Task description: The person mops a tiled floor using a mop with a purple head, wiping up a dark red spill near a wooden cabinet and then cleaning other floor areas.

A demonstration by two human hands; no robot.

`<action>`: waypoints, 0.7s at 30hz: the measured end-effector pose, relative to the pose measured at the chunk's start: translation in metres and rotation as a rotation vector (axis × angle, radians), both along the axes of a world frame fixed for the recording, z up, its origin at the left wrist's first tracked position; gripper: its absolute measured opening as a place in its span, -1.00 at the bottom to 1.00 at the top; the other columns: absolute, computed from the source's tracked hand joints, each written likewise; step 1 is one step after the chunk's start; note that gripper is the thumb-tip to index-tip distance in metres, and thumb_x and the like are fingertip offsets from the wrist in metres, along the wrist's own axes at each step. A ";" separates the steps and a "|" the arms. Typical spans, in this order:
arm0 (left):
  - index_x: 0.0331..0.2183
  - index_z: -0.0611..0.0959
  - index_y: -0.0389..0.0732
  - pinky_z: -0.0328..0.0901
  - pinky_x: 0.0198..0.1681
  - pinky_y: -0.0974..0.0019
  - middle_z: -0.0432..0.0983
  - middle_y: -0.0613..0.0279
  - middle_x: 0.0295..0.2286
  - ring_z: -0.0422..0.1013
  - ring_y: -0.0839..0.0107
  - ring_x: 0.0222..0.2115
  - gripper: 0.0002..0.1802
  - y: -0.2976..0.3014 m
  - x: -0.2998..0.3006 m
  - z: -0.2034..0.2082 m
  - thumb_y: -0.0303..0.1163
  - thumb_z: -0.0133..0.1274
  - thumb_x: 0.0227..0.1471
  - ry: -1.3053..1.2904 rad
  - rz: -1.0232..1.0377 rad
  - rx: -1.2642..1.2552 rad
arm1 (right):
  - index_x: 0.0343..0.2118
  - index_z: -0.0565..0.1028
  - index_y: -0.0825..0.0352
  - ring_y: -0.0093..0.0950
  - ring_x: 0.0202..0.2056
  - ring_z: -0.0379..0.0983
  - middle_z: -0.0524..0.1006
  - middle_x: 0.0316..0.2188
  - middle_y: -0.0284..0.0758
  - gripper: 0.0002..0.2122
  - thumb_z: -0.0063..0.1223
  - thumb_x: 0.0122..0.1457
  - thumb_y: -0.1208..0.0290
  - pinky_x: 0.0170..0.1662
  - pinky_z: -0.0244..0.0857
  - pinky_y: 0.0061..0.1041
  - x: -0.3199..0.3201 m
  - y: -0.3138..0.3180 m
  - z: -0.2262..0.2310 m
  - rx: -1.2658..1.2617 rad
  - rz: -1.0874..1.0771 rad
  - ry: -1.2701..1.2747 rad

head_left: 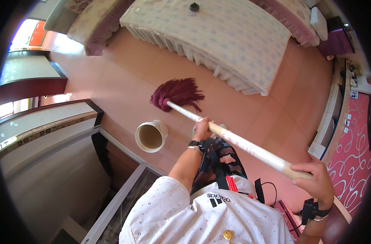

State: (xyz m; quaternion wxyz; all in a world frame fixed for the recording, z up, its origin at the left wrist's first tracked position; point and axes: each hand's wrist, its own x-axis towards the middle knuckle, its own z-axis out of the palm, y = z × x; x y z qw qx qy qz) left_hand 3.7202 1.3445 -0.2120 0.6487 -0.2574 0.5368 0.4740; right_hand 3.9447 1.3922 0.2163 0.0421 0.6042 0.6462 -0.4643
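A mop with a long white handle slants across the view, from its dark red strand head on the tiled floor up to the lower right. My left hand is closed around the handle's lower half. Near the top end, my right hand grips the handle with thumb and fingers around it. Left of my left hand, close to the mop head but apart from it, a white bucket stands upright with murky brownish water inside.
A long table with a pale patterned cloth stands ahead, a small dark object on it. Covered sofas flank it. A cabinet and a glass-paned frame are at the left. A low shelf lines the right wall.
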 end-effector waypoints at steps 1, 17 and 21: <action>-0.40 0.26 -0.33 0.34 -0.56 0.21 0.27 0.13 -0.56 0.34 0.31 -0.60 -0.80 -0.005 -0.018 0.006 -0.50 -0.09 -0.09 -0.020 0.005 -0.054 | -0.38 0.49 0.43 -0.43 -0.52 0.45 0.50 -0.52 -0.14 -0.71 0.13 -0.28 0.54 -0.39 0.28 -0.61 -0.014 0.000 -0.004 0.005 0.005 0.007; -0.38 0.21 -0.32 0.31 -0.60 0.12 0.29 0.10 -0.65 0.30 0.23 -0.69 -0.78 -0.076 -0.056 -0.014 -0.52 -0.18 -0.16 0.052 -0.174 -0.159 | -0.35 0.50 0.24 -0.30 -0.58 0.35 0.39 -0.64 -0.28 -0.76 0.12 -0.17 0.38 -0.49 0.23 -0.38 -0.024 -0.064 -0.003 0.115 0.205 -0.163; -0.40 0.25 -0.33 0.31 -0.57 0.15 0.31 0.08 -0.64 0.31 0.20 -0.66 -0.82 -0.071 0.005 -0.009 -0.54 -0.16 -0.16 0.019 -0.329 -0.183 | -0.35 0.51 0.23 -0.31 -0.62 0.33 0.37 -0.67 -0.28 -0.75 0.13 -0.19 0.40 -0.53 0.20 -0.40 0.023 -0.104 0.008 0.128 0.060 -0.241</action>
